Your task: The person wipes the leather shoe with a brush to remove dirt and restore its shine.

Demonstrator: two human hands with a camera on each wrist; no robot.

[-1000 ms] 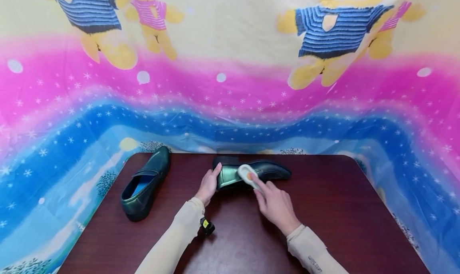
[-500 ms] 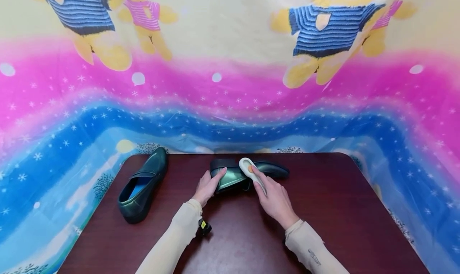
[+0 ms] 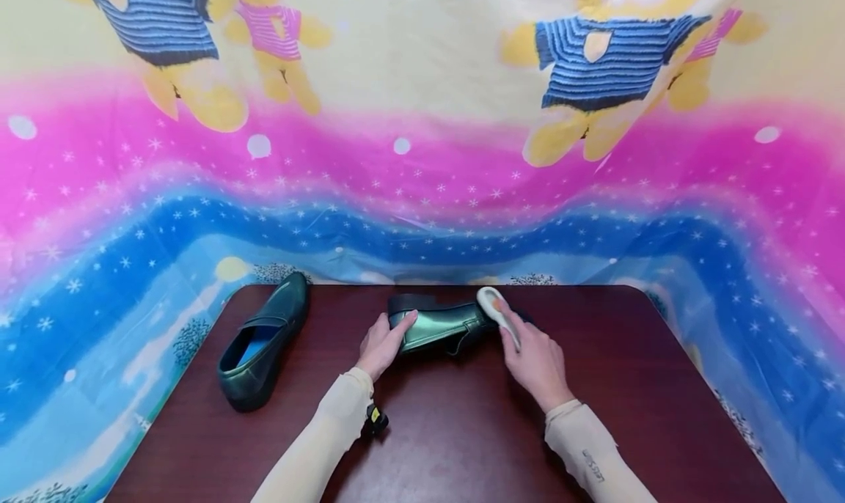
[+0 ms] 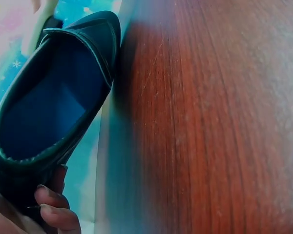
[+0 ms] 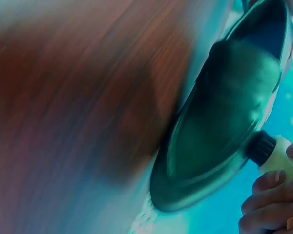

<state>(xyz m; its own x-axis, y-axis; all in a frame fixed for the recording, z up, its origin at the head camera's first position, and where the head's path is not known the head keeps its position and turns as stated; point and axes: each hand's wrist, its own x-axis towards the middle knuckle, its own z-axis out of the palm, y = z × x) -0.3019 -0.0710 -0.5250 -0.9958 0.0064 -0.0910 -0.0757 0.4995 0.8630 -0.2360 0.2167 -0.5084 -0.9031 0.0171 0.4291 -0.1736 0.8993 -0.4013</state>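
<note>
A dark green loafer lies tipped on its side near the table's far edge, toe to the right. My left hand grips its heel, and the fingers curl round the back in the left wrist view. The blue inside of this loafer shows there too. In my right hand is a white-handled shoe brush, held against the upper side towards the toe. Its dark bristles touch the loafer's edge in the right wrist view. The toe is partly hidden behind the right hand in the head view.
A matching loafer stands upright on the left of the brown table, its blue insole visible. A printed cloth with bears and snowflakes hangs behind and around the table.
My right hand has moved the brush to the right along the loafer, from the middle towards the toe. The loafer has tilted slightly; my left hand stays on the heel.
</note>
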